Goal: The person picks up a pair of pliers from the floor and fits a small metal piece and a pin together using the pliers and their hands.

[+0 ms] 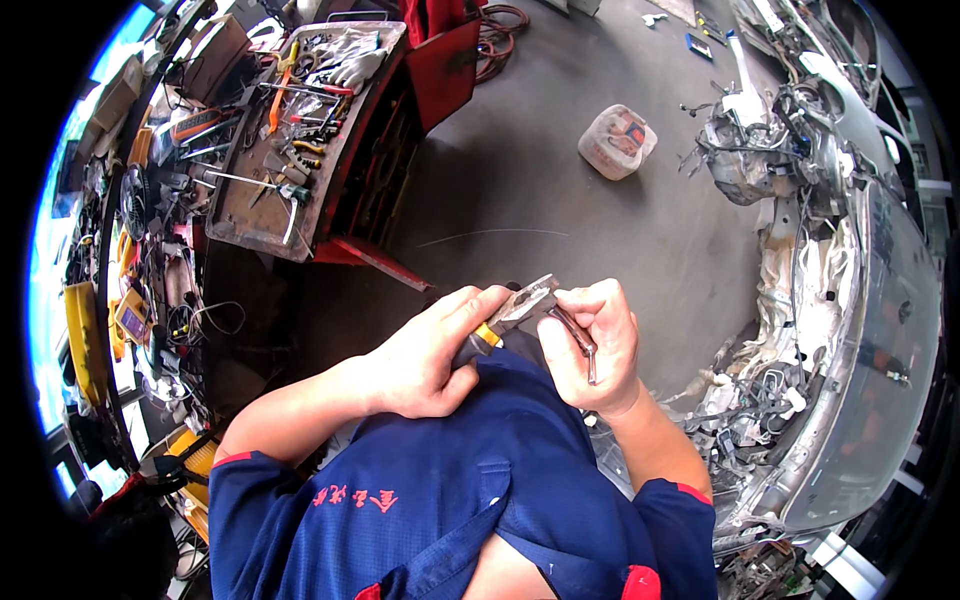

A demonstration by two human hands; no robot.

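In front of my chest, my left hand is closed round the yellow-and-black handles of a pair of pliers. Their metal head points up and to the right, toward my other hand. My right hand is closed on a thin dark metal piece with a bent lower end, which hangs down past the fingers. Its thumb and fingertips are right beside the plier jaws. Whether the jaws grip the piece is hidden by the fingers.
A red tool cabinet stands at the far left, its metal top tray strewn with tools and gloves. A whitish plastic tub sits on the floor ahead. To the right is a stripped vehicle with exposed wiring; cluttered shelving lines the left.
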